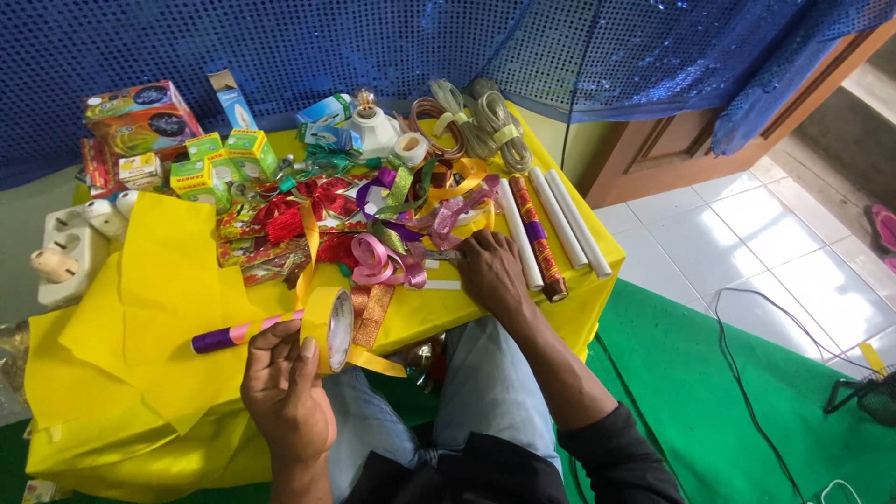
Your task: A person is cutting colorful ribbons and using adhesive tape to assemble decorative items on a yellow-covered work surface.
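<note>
Left hand (285,392): closed around a yellow tape roll (329,329), near edge of the counter (569,280).
Right hand (490,271): fingers curled among ribbons (387,261); hold unclear.
Packages: green-yellow boxes (224,163), far left.

So the round yellow roll of glossy plastic tape (329,327) looks slick and shiny. The big yellow paper sheet (159,280) is matt and a bit crinkled. The curled pink satin ribbon (378,261) has a sheen, and the blue sequinned cloth backdrop (280,47) glitters, rough-looking. Floor tiles (803,271) are glossy white.
</note>
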